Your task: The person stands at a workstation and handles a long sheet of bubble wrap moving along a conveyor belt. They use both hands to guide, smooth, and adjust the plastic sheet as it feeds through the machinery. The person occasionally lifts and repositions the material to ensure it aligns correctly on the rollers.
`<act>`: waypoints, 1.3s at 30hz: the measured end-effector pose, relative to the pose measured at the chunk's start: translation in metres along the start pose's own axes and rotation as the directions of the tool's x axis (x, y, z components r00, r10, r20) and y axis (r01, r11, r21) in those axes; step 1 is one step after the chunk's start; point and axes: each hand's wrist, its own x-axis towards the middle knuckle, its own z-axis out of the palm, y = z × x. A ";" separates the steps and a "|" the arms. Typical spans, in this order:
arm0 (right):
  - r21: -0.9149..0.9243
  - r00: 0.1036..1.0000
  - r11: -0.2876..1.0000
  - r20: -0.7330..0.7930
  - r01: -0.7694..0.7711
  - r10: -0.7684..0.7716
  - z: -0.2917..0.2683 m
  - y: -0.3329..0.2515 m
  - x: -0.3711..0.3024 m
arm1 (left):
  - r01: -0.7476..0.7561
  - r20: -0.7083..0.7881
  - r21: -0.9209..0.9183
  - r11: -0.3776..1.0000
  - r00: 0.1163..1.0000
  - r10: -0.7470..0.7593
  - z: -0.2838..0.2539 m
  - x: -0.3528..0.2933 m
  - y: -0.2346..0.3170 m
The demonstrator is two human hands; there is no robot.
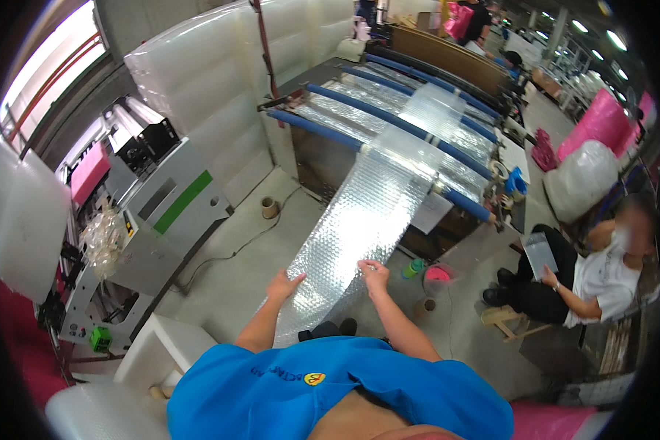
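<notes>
A long strip of shiny bubble wrap [367, 209] slopes down from the blue rollers [403, 114] of a machine and ends in front of my body. At its left edge, my left hand [284, 284] grips the film with the thumb lying on top; the other fingers are partly hidden. My right hand [375, 276] pinches the opposite edge, its fingers bent. Between the two hands the strip stays fairly flat. Its lower end hangs near my dark shoes [337, 328].
A grey machine [161, 213] with a green stripe stands left, near big wrapped rolls [220, 81]. At right, a seated person [594, 271] holds a clear sheet. A green bottle [412, 268] and a pink-filled tub [438, 276] sit on the floor. A cable [235, 254] crosses it.
</notes>
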 end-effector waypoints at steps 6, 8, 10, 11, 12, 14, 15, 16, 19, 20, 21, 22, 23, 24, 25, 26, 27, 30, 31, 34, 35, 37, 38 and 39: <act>-0.046 0.976 0.993 0.184 -0.107 0.114 0.011 0.051 -0.065 | -0.169 -0.048 -0.035 0.985 0.985 0.167 -0.015 -0.008 -0.008; -0.018 0.947 0.981 0.258 -0.192 0.190 0.018 0.042 -0.097 | -0.226 -0.126 -0.090 0.970 0.969 0.214 -0.017 -0.008 -0.016; -0.024 0.926 0.973 0.304 -0.228 0.224 0.018 0.029 -0.128 | -0.346 -0.211 -0.145 0.927 0.926 0.312 -0.012 -0.003 -0.028; -0.046 0.919 0.974 0.321 -0.224 0.227 0.017 0.026 -0.138 | -0.343 -0.155 -0.270 0.900 0.938 0.311 -0.013 -0.002 -0.029; -0.075 0.912 0.974 0.342 -0.212 0.225 0.017 0.024 -0.146 | -0.323 -0.101 -0.396 0.859 0.946 0.309 -0.013 0.000 -0.028; -0.178 0.964 0.975 0.207 -0.131 0.167 0.025 0.027 -0.157 | -0.375 -0.127 -0.443 0.814 0.925 0.357 -0.011 0.002 -0.034; -0.199 0.979 0.977 0.170 -0.078 0.113 0.028 0.023 -0.162 | -0.389 -0.153 -0.482 0.785 0.920 0.362 -0.008 0.001 -0.037; -0.225 0.988 0.974 0.141 -0.026 0.058 0.030 0.020 -0.168 | -0.399 -0.182 -0.518 0.756 0.915 0.359 -0.004 0.000 -0.041; -0.306 0.998 0.950 0.016 0.067 -0.065 0.018 0.037 -0.162 | -0.382 -0.207 -0.136 0.914 0.913 0.351 -0.006 -0.023 -0.014; -0.318 0.996 0.945 0.010 0.083 -0.084 0.021 0.036 -0.162 | -0.351 -0.231 0.011 0.936 0.910 0.344 -0.009 -0.026 -0.010; -0.359 0.997 0.930 -0.001 0.073 -0.079 0.022 0.035 -0.162 | -0.304 -0.209 0.029 0.952 0.930 0.303 -0.010 -0.028 -0.007; -0.400 0.997 0.914 -0.013 0.063 -0.075 0.020 0.034 -0.162 | -0.257 -0.188 0.047 0.965 0.947 0.261 -0.010 -0.031 -0.003; -0.433 0.997 0.900 -0.032 0.052 -0.073 0.019 0.034 -0.162 | -0.216 -0.164 0.072 0.974 0.960 0.225 -0.010 -0.031 0.001; -0.427 0.997 0.903 -0.029 0.052 -0.072 0.019 0.037 -0.159 | -0.213 -0.169 0.067 0.975 0.960 0.221 -0.011 -0.030 0.002; -0.421 0.997 0.906 -0.026 0.053 -0.070 0.020 0.043 -0.156 | -0.210 -0.173 0.061 0.976 0.960 0.218 -0.011 -0.030 0.000; -0.417 0.998 0.908 -0.023 0.049 -0.065 0.021 0.048 -0.152 | -0.205 -0.174 0.055 0.977 0.962 0.211 -0.010 -0.029 -0.004; -0.428 1.000 0.904 -0.018 -0.011 0.004 0.020 0.050 -0.148 | -0.214 -0.164 0.056 0.975 0.962 0.220 -0.007 -0.028 -0.005; -0.349 0.995 0.932 -0.029 -0.099 0.095 0.022 0.053 -0.141 | -0.222 -0.129 0.062 0.973 0.965 0.229 0.000 -0.020 -0.011; -0.373 0.989 0.916 -0.030 -0.146 0.146 0.022 0.052 -0.140 | -0.217 -0.115 0.066 0.974 0.968 0.224 0.006 -0.017 -0.012; -0.401 0.981 0.899 0.000 -0.177 0.193 0.014 0.069 -0.125 | -0.187 -0.066 0.081 0.979 0.979 0.192 0.020 -0.009 -0.015; -0.399 0.973 0.894 0.014 -0.207 0.232 0.011 0.078 -0.121 | -0.158 -0.035 0.104 0.982 0.986 0.162 0.023 -0.010 -0.014; -0.515 0.943 0.820 0.065 -0.248 0.326 0.007 0.091 -0.115 | -0.113 0.015 0.130 0.985 0.994 0.112 0.034 -0.008 -0.025; -0.497 0.934 0.821 0.057 -0.281 0.353 0.009 0.093 -0.116 | -0.097 0.028 0.127 0.987 0.995 0.094 0.039 -0.003 -0.031; -0.500 0.962 0.838 0.036 -0.217 0.270 0.007 0.098 -0.110 | -0.108 -0.008 0.101 0.989 0.994 0.110 0.040 0.002 -0.025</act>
